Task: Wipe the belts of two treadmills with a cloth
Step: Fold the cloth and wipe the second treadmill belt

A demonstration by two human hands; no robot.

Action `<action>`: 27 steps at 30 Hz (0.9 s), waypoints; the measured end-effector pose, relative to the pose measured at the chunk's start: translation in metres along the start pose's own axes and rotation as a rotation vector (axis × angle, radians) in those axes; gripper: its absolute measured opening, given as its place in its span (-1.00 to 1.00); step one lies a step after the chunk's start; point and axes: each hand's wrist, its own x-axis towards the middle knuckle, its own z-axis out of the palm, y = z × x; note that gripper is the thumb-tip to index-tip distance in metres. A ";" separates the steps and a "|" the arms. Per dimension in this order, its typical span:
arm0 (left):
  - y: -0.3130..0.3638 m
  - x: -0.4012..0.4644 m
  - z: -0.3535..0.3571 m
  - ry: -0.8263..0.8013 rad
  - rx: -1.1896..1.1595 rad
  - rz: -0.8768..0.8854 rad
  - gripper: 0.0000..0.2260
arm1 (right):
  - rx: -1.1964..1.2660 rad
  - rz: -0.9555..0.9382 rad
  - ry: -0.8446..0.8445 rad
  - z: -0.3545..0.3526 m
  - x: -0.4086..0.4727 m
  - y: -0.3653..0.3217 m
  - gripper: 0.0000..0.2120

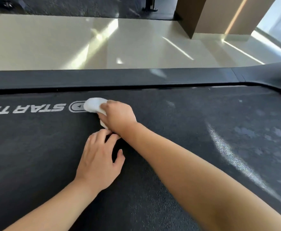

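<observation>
Head view: black treadmill belt (169, 130) fills the lower frame, running left to right, its far edge bordered by a dark side rail (119, 77). Right hand (119, 115) is down on the belt near the far edge, fingers curled round a white cloth (93, 105) — the wad sticks out leftward from under the hand and lies partly over the oval emblem of the white printed logo (36, 109); a small bit of cloth also shows below the hand. Left hand (99, 157) rests flat on the belt just nearer the camera, fingers straight and relaxed, holding nothing; its fingertips (108, 132) reach to the right wrist, and whether they touch the cloth cannot be told. Toward the right end the belt carries pale blotches and a curved bright streak (228, 155) — dust or glare, unclear. Beyond the rail: glossy cream floor (53, 44) with light reflections, a brown pillar (219, 15) at upper right.
</observation>
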 end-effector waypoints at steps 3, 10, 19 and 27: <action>-0.001 -0.001 0.001 0.022 -0.008 -0.009 -0.57 | 0.006 -0.152 -0.008 -0.004 -0.010 0.017 -0.71; -0.003 0.002 0.009 0.056 0.006 -0.010 -0.60 | -0.050 0.422 0.207 -0.084 -0.034 0.195 -0.85; 0.005 0.003 0.001 0.003 0.028 -0.056 -0.58 | 0.070 -0.039 0.075 -0.002 -0.031 0.034 -0.81; 0.007 0.000 0.003 0.033 0.014 -0.068 -0.60 | 0.010 0.014 0.068 -0.033 -0.044 0.114 -0.80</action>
